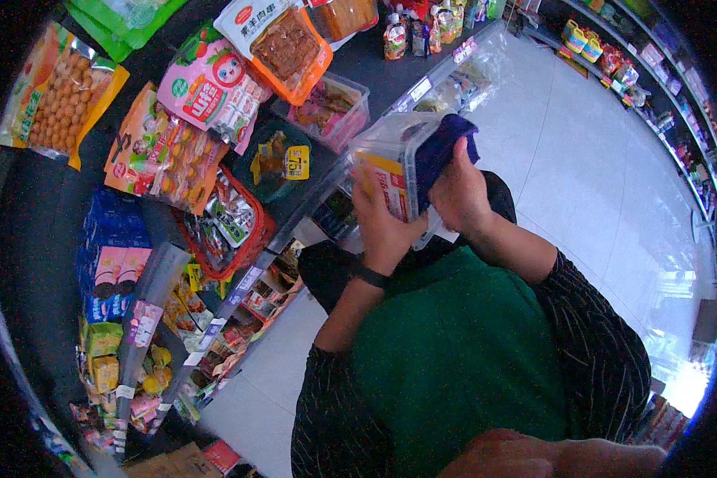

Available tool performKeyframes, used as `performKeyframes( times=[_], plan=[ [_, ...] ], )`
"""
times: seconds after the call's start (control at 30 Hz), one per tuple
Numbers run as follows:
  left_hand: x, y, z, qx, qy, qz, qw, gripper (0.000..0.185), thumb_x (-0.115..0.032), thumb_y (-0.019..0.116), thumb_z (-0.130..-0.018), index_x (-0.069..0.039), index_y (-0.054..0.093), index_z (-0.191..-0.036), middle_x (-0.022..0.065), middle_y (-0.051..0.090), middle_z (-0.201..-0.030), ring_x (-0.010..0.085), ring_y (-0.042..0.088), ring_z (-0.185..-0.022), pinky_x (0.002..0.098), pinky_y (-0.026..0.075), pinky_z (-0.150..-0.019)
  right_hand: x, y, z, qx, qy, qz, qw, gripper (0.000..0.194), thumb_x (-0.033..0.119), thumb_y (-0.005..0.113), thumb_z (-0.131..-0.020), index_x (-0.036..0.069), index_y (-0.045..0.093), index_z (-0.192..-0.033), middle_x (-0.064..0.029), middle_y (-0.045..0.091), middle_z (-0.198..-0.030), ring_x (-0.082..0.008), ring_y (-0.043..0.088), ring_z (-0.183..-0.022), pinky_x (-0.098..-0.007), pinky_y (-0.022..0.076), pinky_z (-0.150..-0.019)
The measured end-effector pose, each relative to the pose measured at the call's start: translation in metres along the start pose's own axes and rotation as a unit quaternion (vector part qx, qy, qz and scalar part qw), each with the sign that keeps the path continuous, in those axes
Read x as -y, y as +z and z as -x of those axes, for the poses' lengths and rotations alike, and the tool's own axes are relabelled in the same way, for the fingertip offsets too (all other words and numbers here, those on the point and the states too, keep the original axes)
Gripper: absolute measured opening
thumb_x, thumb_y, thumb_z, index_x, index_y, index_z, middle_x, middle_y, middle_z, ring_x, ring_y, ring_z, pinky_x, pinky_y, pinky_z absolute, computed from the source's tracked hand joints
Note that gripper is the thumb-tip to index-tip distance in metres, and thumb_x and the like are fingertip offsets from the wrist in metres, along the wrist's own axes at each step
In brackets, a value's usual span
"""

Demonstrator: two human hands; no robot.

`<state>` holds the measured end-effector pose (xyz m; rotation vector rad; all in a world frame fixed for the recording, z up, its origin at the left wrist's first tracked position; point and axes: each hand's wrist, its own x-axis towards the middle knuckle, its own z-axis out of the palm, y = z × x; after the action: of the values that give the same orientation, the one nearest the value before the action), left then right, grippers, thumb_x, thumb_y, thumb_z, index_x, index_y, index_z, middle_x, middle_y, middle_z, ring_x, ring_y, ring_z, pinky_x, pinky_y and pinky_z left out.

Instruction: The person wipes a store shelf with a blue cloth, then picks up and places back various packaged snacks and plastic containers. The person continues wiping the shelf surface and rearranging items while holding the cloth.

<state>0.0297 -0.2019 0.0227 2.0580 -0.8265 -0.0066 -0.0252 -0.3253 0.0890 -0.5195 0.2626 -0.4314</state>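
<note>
My left hand (379, 218) grips a clear plastic container (415, 134) with a yellow, red and white label, tilted above my lap at the shelf edge. In my right hand (463, 194) is a dark purple cloth (445, 149), pressed against the container's side that faces right. Part of the container is hidden behind my fingers and the cloth. Just beyond it on the shelf stands a clear plastic tub (334, 113) of pink-wrapped snacks. A dark green basket (275, 173) with a yellow price card (297, 162) sits to its left.
Packaged snacks crowd the shelf (376, 77), among them a pink candy bag (212, 83) and a white-and-orange packet (281, 45). A red basket (254, 239) holds small packets. Lower racks run below the shelf edge. Across the tiled floor (573, 137) stands another stocked shelf (639, 89).
</note>
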Motion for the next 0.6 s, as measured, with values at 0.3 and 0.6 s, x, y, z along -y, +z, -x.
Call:
performKeyframes(
  times=[0.3,0.6],
  plan=[
    [0.008,-0.012,-0.004,0.161,0.002,0.316,0.935,0.115,-0.020,0.078,-0.062,-0.001,0.002,-0.146,0.0236,0.025,-0.143,0.0333,0.032,-0.130,0.0443,0.029,-0.106,-0.038,-0.070,-0.019,0.130,0.078,0.304,0.941,0.044,0.041,0.043,-0.095,0.003,0.052,-0.116,-0.0100,0.059,-0.101,-0.0230,0.058,-0.091,-0.0380,0.0464,-0.081],
    [-0.005,-0.014,0.003,0.151,-0.093,0.421,0.890,0.103,-0.009,0.069,-0.069,-0.005,0.001,-0.147,0.0172,0.026,-0.144,0.0278,0.032,-0.131,0.0404,0.028,-0.108,-0.030,-0.058,-0.026,0.273,-0.081,0.883,0.374,0.043,0.021,0.069,-0.067,0.002,0.055,-0.102,-0.0178,0.051,-0.112,-0.0346,0.048,-0.110,-0.0518,0.0431,-0.089]
  ],
)
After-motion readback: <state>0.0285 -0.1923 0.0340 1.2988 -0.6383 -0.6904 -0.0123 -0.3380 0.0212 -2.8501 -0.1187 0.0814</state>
